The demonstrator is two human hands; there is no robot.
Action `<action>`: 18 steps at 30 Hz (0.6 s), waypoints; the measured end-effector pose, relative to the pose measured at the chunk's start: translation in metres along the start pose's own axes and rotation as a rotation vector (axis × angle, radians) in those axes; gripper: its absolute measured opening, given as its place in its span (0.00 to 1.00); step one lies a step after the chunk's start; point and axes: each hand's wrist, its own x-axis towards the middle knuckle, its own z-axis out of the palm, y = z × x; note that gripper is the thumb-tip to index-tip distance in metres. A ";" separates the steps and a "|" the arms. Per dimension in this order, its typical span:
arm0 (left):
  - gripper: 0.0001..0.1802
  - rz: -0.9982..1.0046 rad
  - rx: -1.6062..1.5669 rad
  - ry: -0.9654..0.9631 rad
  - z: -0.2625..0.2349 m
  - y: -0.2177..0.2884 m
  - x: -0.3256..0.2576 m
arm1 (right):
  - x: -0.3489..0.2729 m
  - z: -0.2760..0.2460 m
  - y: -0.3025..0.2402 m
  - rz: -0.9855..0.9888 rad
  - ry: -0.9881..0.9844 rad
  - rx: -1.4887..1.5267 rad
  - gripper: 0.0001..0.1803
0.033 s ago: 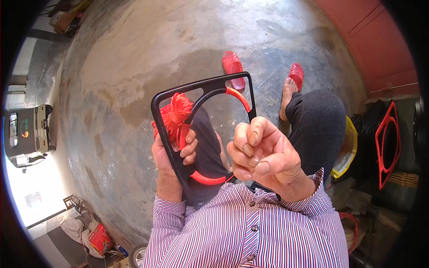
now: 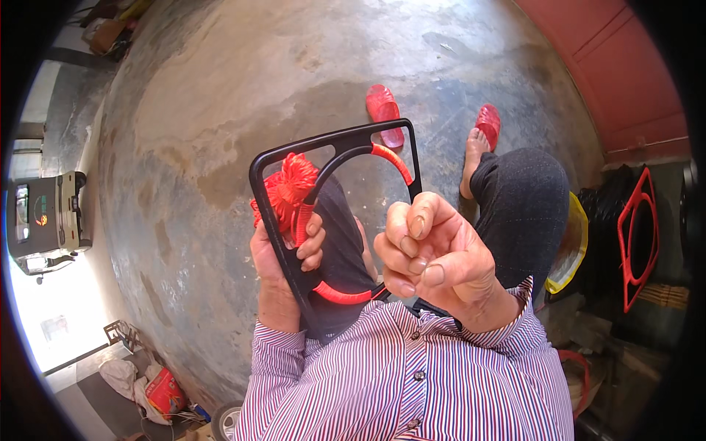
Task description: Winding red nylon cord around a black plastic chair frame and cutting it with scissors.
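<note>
My left hand (image 2: pixel 283 257) is closed round the left side of a black rectangular frame (image 2: pixel 257 176) with a round ring inside it. In the same hand is a bunched hank of bright red cord (image 2: pixel 293 184). Red cord is wound tightly over separate stretches of the ring, at its upper right, left and bottom. My right hand (image 2: pixel 445 257) hangs in front of the frame's lower right side, palm partly turned up. Its fingers are curled in and the thumb meets the fingertips; whatever they pinch, if anything, is too small to see.
A similar red frame (image 2: pixel 638 239) leans at the right, beside black bags and a yellow-rimmed bag (image 2: pixel 577 246). Red slippers (image 2: pixel 384 116) are on the concrete floor (image 2: pixel 213 110). At the left stands a vehicle (image 2: pixel 48 220), with a red bag (image 2: pixel 165 391) and sacks below.
</note>
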 end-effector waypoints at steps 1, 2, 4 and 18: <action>0.36 0.003 0.006 0.002 0.000 0.000 0.000 | 0.000 -0.001 0.000 0.004 -0.003 0.006 0.20; 0.35 0.009 0.017 0.003 0.002 -0.001 -0.001 | 0.000 -0.001 0.000 0.004 -0.009 0.009 0.19; 0.34 0.021 0.039 0.005 0.005 -0.002 -0.002 | 0.000 -0.002 0.001 0.005 -0.023 0.017 0.18; 0.29 0.057 0.269 0.123 0.044 -0.017 -0.026 | 0.007 -0.003 0.007 0.038 0.242 -0.539 0.16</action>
